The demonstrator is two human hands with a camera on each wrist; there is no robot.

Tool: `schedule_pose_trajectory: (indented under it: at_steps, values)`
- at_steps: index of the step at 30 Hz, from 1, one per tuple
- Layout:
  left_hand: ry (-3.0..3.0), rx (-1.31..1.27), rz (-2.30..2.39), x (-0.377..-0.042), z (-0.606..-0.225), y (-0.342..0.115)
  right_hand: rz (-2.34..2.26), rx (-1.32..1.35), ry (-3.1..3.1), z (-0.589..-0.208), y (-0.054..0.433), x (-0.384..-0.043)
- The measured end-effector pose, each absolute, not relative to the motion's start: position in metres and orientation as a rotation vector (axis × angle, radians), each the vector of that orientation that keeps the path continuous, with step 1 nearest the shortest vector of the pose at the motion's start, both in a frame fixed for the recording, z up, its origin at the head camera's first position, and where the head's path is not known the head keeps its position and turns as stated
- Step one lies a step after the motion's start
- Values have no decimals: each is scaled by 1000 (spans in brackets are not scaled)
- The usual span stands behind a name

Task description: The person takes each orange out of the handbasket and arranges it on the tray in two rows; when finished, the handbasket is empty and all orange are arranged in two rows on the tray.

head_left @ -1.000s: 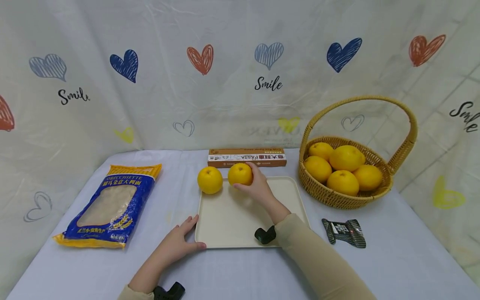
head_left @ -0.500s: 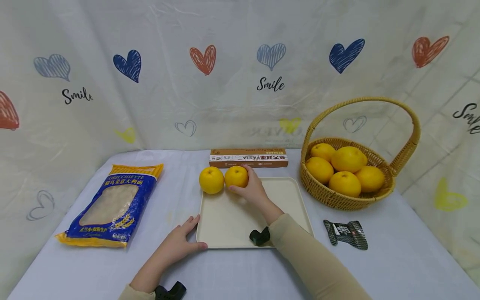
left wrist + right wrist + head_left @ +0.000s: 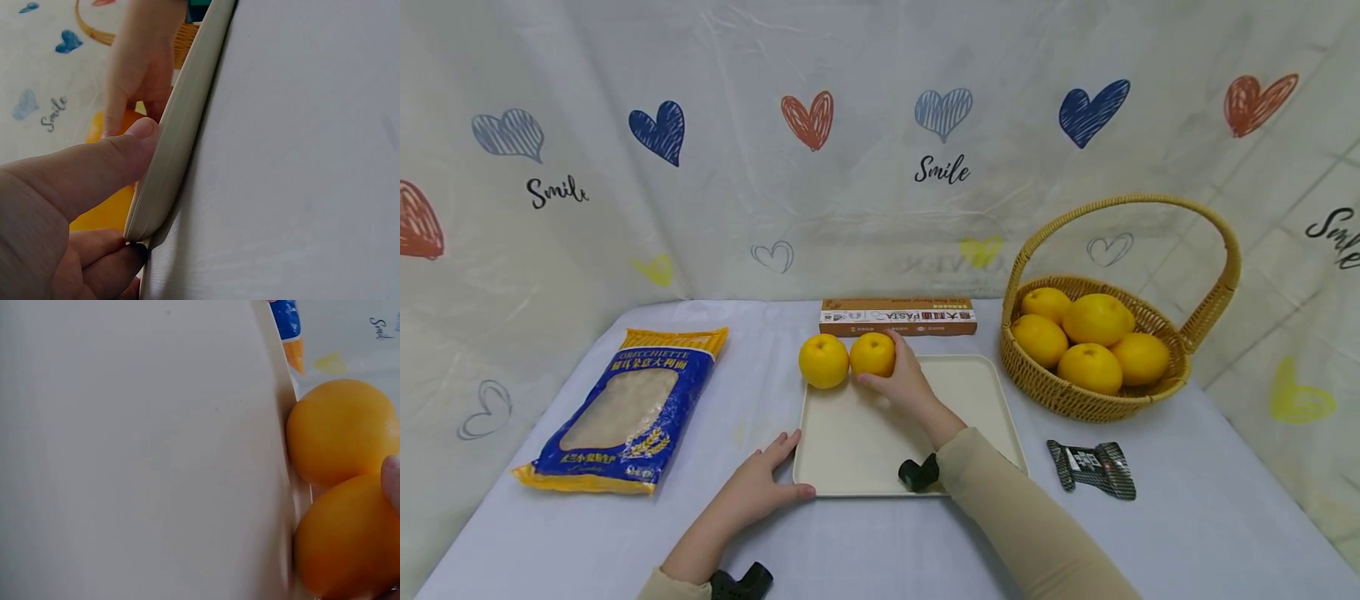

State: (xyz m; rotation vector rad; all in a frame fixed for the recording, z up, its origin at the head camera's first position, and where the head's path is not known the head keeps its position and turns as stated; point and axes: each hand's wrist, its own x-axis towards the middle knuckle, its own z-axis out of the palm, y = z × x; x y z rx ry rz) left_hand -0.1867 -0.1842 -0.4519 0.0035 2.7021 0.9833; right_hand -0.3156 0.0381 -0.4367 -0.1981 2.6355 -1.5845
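My right hand (image 3: 906, 379) grips a yellow orange (image 3: 870, 354) at the back rim of the beige tray (image 3: 985, 417), thumb in front and fingers behind. Directly to its left, a second orange (image 3: 823, 362) sits at the tray's back left corner. In the right wrist view the held orange (image 3: 347, 544) and its neighbour (image 3: 340, 428) press close together along the rim, with only a thumb tip visible at the edge. My left hand (image 3: 758, 487) holds the tray's front left corner; the left wrist view has the thumb (image 3: 119, 159) on the rim and fingers round the corner.
A wicker basket (image 3: 1097, 406) with a tall handle and several oranges stands at the right. A brown pasta box (image 3: 898, 317) lies behind the tray. The blue and yellow pasta bag (image 3: 625, 408) is at the left, a small dark wrapped packet (image 3: 1092, 468) at the right.
My right hand has moved the orange slightly left until it is beside the other one, then stayed still. My left hand has kept its place at the tray corner.
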Motion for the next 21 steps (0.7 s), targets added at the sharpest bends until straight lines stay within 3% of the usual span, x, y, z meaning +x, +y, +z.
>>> schedule_pose_trajectory:
  at_steps: [21]
  values:
    - [2708,-9,969,-188,-455,-184,-1535,-198,2661,-439,39,-317]
